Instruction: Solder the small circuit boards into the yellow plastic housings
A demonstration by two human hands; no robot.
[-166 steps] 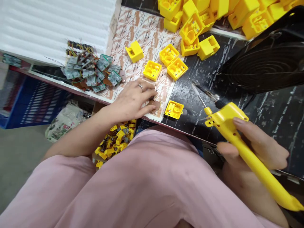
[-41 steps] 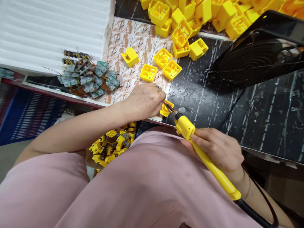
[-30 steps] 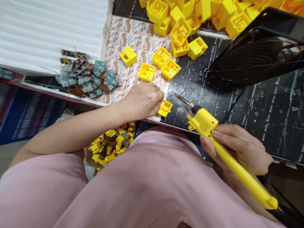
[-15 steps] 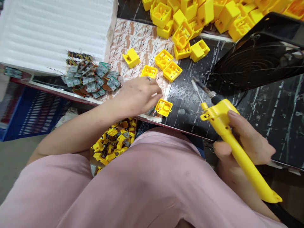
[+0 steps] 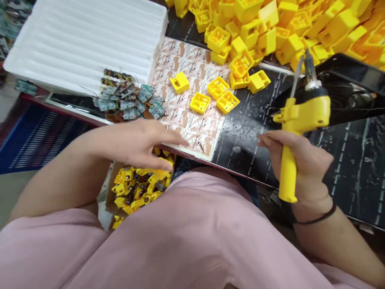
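Note:
My left hand [image 5: 136, 138] hovers at the table's front edge, above a box of yellow housings [image 5: 138, 186] with dark round parts. Its thumb and fingers are spread apart, and a blurred yellow housing [image 5: 164, 172] lies just under the thumb. In my right hand [image 5: 303, 160] is a yellow soldering gun [image 5: 289, 168], gripped by the handle with its tip pointing up and away. Several open yellow housings [image 5: 200, 103] sit on the patterned sheet [image 5: 180, 130], beyond the left hand. A heap of wired circuit boards [image 5: 129, 100] lies left of them.
A big pile of yellow housings [image 5: 288, 24] covers the far side of the table. Behind the soldering gun stands a black fan [image 5: 349, 76]. A white foam block [image 5: 87, 40] lies at the far left, with a blue crate [image 5: 45, 136] below the table edge.
My left hand has moved left and toward me, from the sheet to over the box. The housing at the sheet's front edge is gone from there. The soldering gun has swung upright, tip farther away.

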